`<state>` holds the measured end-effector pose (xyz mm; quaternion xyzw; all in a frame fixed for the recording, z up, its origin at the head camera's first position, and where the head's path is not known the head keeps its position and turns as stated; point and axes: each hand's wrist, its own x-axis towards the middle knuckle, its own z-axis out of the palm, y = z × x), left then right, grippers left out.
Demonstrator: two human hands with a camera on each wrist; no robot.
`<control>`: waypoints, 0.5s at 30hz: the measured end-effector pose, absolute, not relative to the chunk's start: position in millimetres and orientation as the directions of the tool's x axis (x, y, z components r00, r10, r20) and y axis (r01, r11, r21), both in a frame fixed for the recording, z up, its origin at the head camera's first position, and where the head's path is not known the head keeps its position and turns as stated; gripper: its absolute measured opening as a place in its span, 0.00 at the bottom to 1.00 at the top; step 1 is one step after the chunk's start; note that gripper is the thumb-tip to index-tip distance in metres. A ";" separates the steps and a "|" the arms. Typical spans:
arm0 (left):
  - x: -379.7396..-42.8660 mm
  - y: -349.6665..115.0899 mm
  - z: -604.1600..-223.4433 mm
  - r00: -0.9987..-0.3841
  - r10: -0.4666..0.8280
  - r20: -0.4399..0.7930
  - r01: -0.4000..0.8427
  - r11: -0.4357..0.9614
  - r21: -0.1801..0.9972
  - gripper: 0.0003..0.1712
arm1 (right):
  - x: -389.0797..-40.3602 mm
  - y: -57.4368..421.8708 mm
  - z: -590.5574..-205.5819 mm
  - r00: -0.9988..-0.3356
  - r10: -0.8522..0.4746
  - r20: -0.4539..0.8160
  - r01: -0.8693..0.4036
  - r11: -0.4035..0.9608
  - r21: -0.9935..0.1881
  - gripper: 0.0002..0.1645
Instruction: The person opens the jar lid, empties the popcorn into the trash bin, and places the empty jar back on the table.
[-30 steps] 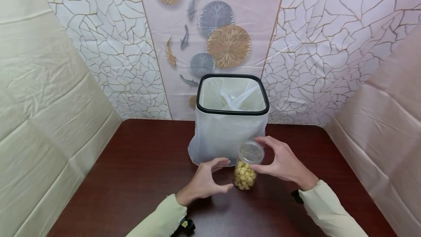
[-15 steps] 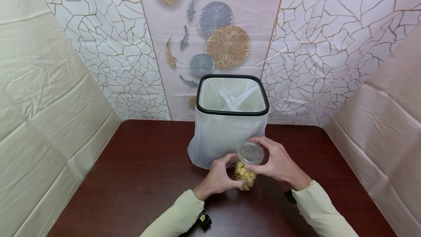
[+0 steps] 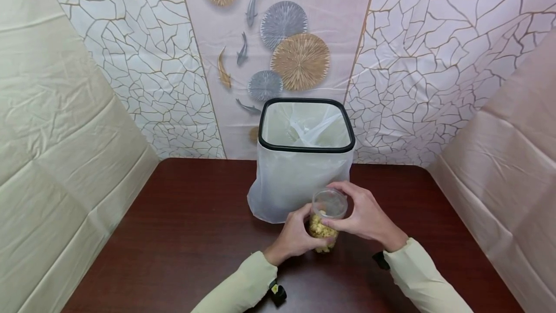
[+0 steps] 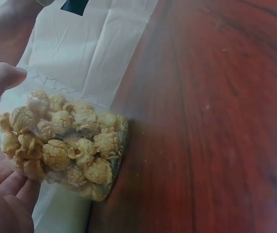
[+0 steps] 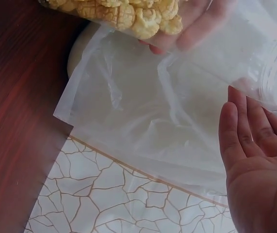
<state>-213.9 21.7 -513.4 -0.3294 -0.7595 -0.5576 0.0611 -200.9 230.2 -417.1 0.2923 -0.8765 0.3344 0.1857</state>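
Observation:
A clear plastic jar (image 3: 320,228) with yellowish popcorn (image 4: 65,141) in its lower part stands in front of the bin, tilted slightly in the head view. My left hand (image 3: 297,235) grips its body, thumb on the near side and fingers around the far side. At the top, my right hand (image 3: 365,214) holds the round clear lid (image 3: 330,202) by its edge between thumb and fingers. The right wrist view shows the fingers at the lid's ridged clear rim (image 5: 276,82). Part of the popcorn is hidden behind my left hand.
A bin (image 3: 304,177) with a black rim and a white plastic liner stands right behind the jar. Dark red-brown wooden table (image 3: 187,235) surrounds both hands. Patterned cloth (image 3: 152,37) hangs at the back, with beige cloth (image 3: 56,158) along the sides.
My left hand has moved right and closed around the jar's body. My right hand, on the lid throughout, has shifted slightly left.

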 end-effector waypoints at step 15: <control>-197.2 -13.1 -499.0 -0.723 0.395 0.567 0.662 0.163 0.731 0.41 | -188.0 224.8 -396.6 -0.727 -0.494 0.477 -0.686 0.561 -0.464 0.43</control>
